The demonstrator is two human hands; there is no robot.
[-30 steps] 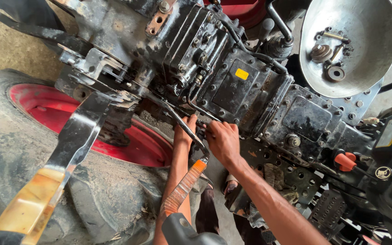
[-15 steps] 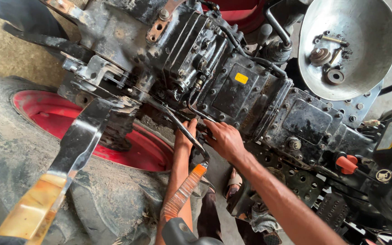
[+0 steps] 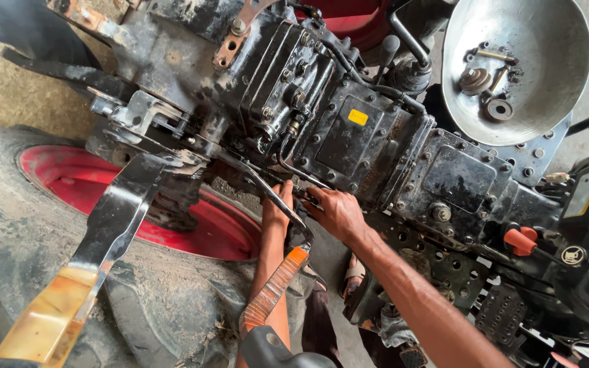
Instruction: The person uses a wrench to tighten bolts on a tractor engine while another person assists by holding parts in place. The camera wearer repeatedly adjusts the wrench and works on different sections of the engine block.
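Black gearbox housing (image 3: 376, 143): both hands (image 3: 335, 212) stay put, grip unclear

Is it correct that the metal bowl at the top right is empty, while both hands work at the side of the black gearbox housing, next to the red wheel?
Not quite. The head view shows the metal bowl is not empty: a few small metal parts lie in it. The rest stands: the left hand and right hand work at the side of the black gearbox housing, next to the red wheel.
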